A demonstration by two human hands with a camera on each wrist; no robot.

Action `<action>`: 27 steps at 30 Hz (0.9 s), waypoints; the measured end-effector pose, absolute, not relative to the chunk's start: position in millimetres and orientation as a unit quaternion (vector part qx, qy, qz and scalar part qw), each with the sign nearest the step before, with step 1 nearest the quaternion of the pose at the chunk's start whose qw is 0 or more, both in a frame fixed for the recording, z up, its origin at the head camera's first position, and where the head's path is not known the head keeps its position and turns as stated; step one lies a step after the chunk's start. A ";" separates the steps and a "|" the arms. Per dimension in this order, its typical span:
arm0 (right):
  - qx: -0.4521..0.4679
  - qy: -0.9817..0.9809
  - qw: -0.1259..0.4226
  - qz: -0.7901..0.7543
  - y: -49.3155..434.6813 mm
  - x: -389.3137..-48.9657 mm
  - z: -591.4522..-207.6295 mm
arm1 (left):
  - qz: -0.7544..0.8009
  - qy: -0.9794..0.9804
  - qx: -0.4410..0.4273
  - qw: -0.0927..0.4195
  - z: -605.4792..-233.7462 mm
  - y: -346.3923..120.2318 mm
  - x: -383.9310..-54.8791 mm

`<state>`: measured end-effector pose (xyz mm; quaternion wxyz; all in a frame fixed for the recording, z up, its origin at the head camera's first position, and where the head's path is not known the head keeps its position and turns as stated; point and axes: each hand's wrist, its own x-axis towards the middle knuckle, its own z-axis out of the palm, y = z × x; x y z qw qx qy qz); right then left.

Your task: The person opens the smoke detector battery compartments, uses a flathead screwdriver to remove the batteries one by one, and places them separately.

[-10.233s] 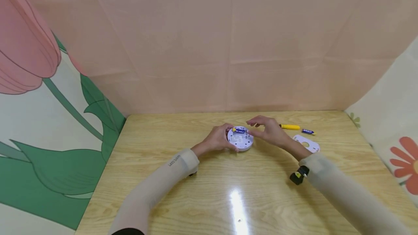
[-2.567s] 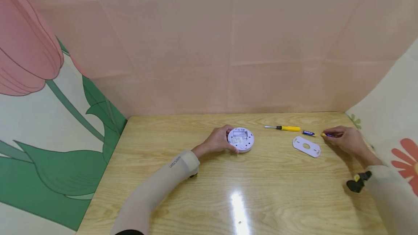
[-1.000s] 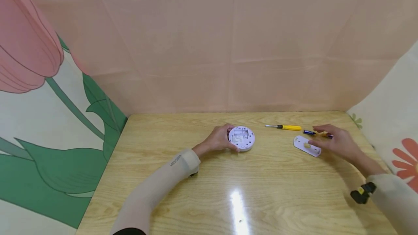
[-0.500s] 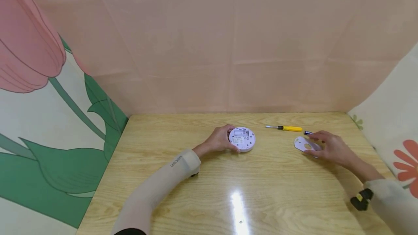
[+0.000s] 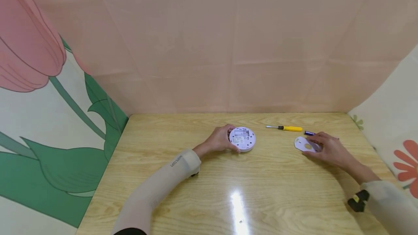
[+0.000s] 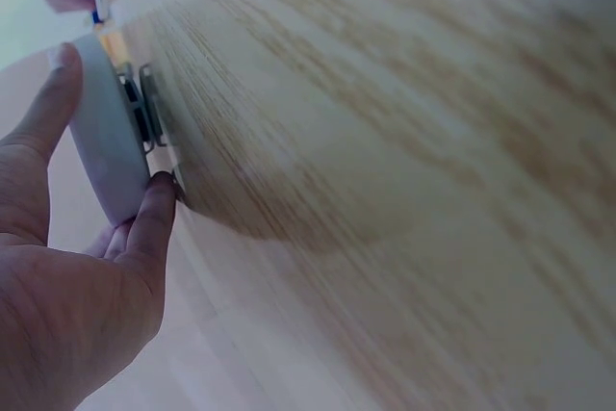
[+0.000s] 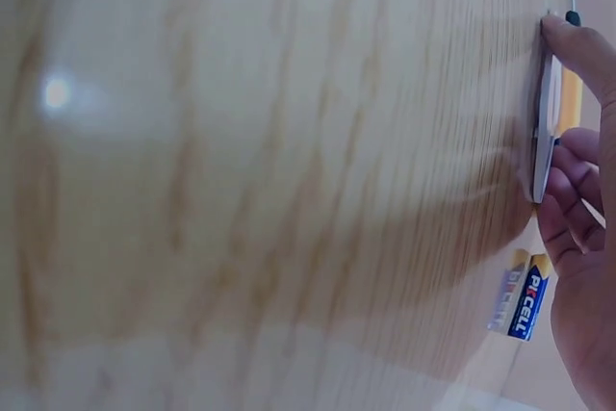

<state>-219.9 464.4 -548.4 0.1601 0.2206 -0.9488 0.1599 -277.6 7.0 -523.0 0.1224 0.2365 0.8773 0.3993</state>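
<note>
My left hand point(image 5: 219, 140) grips the rim of a round white smoke alarm point(image 5: 240, 145), its back up and its battery bay bare. In the left wrist view, thumb and fingers span the alarm's edge point(image 6: 108, 146), with a dark slotted part on its underside. My right hand point(image 5: 331, 150) pinches a white mounting plate point(image 5: 299, 143) by its long edges, thumb on the near side, fingers on the far side. That hand covers the plate's right end. The right wrist view shows the plate point(image 7: 546, 103) edge-on, close over the table.
A yellow-handled screwdriver point(image 5: 292, 128) lies behind the plate. Beside its handle is a blue battery point(image 5: 309, 133), partly behind my right fingers. In the right wrist view a blue-and-yellow PKCELL battery point(image 7: 527, 303) lies by the hand. The wooden table point(image 5: 183, 206) meets a pink backdrop.
Earlier, batteries sat in the alarm's bay; then the bay was bare and my right hand set a battery down at right. It has since moved left and taken hold of the plate.
</note>
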 end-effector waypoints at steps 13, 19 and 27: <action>0.197 -0.955 0.137 0.174 461.8 -220.6 -549.6 | 0.402 0.877 0.234 0.123 -523.3 7.3 -277.7; 0.191 -0.957 0.133 0.175 463.6 -222.0 -552.4 | 0.403 0.876 0.235 0.122 -523.3 8.4 -276.8; 0.201 -0.948 0.148 0.197 460.8 -222.8 -548.8 | 0.410 0.872 0.236 0.124 -522.0 10.1 -276.2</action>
